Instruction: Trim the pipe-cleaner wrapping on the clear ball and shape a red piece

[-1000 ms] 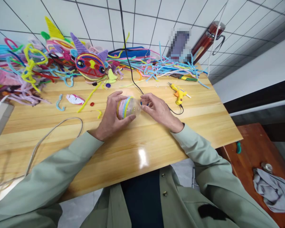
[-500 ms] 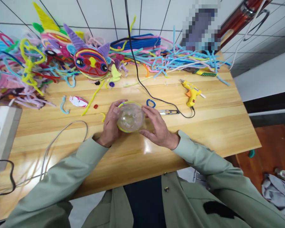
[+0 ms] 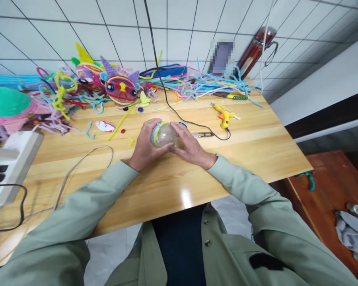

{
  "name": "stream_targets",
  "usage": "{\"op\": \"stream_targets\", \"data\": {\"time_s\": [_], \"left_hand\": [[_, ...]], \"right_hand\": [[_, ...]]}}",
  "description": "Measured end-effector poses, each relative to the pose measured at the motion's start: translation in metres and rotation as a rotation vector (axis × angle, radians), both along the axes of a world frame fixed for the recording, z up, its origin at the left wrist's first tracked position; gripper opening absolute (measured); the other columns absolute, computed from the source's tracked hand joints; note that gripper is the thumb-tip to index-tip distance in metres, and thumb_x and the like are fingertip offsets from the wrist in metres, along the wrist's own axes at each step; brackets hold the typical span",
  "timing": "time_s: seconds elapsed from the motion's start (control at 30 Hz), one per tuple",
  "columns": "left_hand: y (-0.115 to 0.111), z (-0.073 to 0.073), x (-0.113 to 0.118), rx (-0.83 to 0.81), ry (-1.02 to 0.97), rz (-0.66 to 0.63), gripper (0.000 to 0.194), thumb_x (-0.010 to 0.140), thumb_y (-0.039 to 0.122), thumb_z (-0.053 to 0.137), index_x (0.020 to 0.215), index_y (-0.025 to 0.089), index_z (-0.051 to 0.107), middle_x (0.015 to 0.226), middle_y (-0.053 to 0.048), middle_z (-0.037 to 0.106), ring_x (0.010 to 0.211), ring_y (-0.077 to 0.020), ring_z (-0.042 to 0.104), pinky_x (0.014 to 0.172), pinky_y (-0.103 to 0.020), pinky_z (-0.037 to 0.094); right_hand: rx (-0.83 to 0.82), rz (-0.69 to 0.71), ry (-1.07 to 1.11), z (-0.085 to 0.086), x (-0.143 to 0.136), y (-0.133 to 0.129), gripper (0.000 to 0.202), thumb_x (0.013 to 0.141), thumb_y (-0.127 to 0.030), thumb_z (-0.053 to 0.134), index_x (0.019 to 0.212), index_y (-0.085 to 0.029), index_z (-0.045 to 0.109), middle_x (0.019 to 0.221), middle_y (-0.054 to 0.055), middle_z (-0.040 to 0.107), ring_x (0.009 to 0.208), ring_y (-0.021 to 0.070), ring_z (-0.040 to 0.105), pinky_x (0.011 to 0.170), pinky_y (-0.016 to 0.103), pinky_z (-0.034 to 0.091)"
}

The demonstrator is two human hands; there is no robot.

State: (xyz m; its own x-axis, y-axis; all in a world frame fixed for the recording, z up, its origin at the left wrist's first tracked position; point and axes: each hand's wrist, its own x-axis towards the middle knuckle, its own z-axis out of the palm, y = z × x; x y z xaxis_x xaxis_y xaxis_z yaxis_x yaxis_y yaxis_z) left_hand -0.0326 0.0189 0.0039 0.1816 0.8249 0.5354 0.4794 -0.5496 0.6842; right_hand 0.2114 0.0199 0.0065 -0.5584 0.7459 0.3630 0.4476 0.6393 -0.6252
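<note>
Between my two hands is a clear plastic dome (image 3: 166, 134), with yellow and light blue pipe cleaner bands round its left edge. My left hand (image 3: 145, 143) wraps the banded side, its thumb along the near edge. My right hand (image 3: 191, 147) grips the opposite side, fingers curled over the top. A blue pipe cleaner ring (image 3: 183, 124) peeks out behind my right fingers. Thread snips (image 3: 203, 135) lie just right of that hand. Left of my hands are a yellow scrap (image 3: 131, 141), a small red piece (image 3: 123, 130) and a yellow pipe cleaner (image 3: 119, 125).
At the back stand a decorated purple-horned figure (image 3: 121, 88) and heaps of pipe cleaners (image 3: 209, 83). A yellow glue gun (image 3: 225, 116) with a black cord lies to the right. A white power strip (image 3: 20, 157) sits at left, near a green and pink form (image 3: 8, 103).
The dome has turned, so its yellow and blue banded edge now shows at left. Both hands have closed further round it, thumbs nearly meeting. The camera view has shifted, showing more wall.
</note>
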Motion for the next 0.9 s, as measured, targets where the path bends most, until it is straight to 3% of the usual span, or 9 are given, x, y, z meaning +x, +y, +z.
{"op": "stream_targets", "data": {"time_s": [0.1, 0.27, 0.37, 0.43, 0.53, 0.67, 0.9], "left_hand": [[-0.002, -0.002, -0.001, 0.114, 0.080, -0.004, 0.092, 0.093, 0.089, 0.079, 0.154, 0.024, 0.057, 0.152, -0.018, 0.069, 0.147, -0.0401, 0.066, 0.129, -0.064, 0.053], [-0.006, 0.000, -0.005, 0.127, 0.083, -0.057, 0.062, 0.116, 0.069, 0.058, 0.160, 0.027, 0.052, 0.156, -0.016, 0.066, 0.148, -0.0349, 0.065, 0.127, -0.061, 0.056], [-0.008, 0.002, -0.007, 0.124, 0.049, -0.075, 0.054, 0.119, 0.059, 0.058, 0.164, 0.030, 0.053, 0.156, -0.014, 0.066, 0.148, -0.0337, 0.065, 0.126, -0.059, 0.057], [-0.008, 0.003, -0.008, 0.127, 0.022, -0.086, 0.050, 0.120, 0.053, 0.055, 0.167, 0.033, 0.053, 0.157, -0.012, 0.066, 0.148, -0.0329, 0.065, 0.126, -0.058, 0.058], [-0.007, 0.004, -0.009, 0.151, 0.039, -0.130, 0.060, 0.116, 0.057, 0.061, 0.171, 0.033, 0.050, 0.159, -0.013, 0.065, 0.149, -0.0354, 0.064, 0.126, -0.061, 0.058], [-0.008, 0.006, -0.009, 0.151, 0.113, -0.121, 0.082, 0.104, 0.059, 0.078, 0.173, 0.028, 0.044, 0.162, -0.017, 0.062, 0.151, -0.0410, 0.062, 0.127, -0.066, 0.056], [-0.014, 0.005, -0.002, 0.174, 0.112, -0.017, 0.073, 0.106, 0.062, 0.078, 0.163, 0.028, 0.050, 0.154, -0.016, 0.065, 0.147, -0.0390, 0.064, 0.126, -0.064, 0.055]], "right_hand": [[0.009, 0.037, 0.023, -0.005, 0.003, 0.002, 0.089, 0.113, -0.066, 0.062, 0.186, -0.024, 0.032, 0.188, 0.020, 0.045, 0.177, 0.0351, 0.041, 0.148, 0.063, 0.033], [0.017, 0.059, -0.028, 0.002, 0.011, 0.001, 0.084, 0.115, -0.053, 0.064, 0.187, -0.030, 0.029, 0.189, 0.015, 0.044, 0.176, 0.0335, 0.043, 0.145, 0.063, 0.038], [0.041, -0.001, -0.148, 0.016, 0.033, -0.003, 0.066, 0.116, -0.039, 0.061, 0.179, -0.027, 0.046, 0.176, 0.016, 0.061, 0.162, 0.0343, 0.059, 0.135, 0.062, 0.050], [0.065, -0.118, -0.281, 0.023, 0.052, -0.006, 0.051, 0.116, -0.030, 0.057, 0.166, -0.020, 0.063, 0.158, 0.019, 0.074, 0.146, 0.0364, 0.068, 0.124, 0.061, 0.056], [0.086, -0.294, -0.500, 0.027, 0.073, -0.009, 0.037, 0.114, -0.024, 0.056, 0.144, -0.014, 0.076, 0.137, 0.023, 0.080, 0.126, 0.0373, 0.069, 0.108, 0.055, 0.055], [0.105, -0.367, -0.663, 0.022, 0.075, -0.005, 0.028, 0.115, -0.021, 0.055, 0.126, -0.016, 0.080, 0.123, 0.020, 0.079, 0.113, 0.0347, 0.064, 0.096, 0.046, 0.047], [0.163, -0.434, -0.721, 0.020, 0.079, 0.004, 0.029, 0.116, -0.022, 0.051, 0.108, -0.014, 0.078, 0.107, 0.019, 0.078, 0.098, 0.0319, 0.064, 0.085, 0.042, 0.041]]}}
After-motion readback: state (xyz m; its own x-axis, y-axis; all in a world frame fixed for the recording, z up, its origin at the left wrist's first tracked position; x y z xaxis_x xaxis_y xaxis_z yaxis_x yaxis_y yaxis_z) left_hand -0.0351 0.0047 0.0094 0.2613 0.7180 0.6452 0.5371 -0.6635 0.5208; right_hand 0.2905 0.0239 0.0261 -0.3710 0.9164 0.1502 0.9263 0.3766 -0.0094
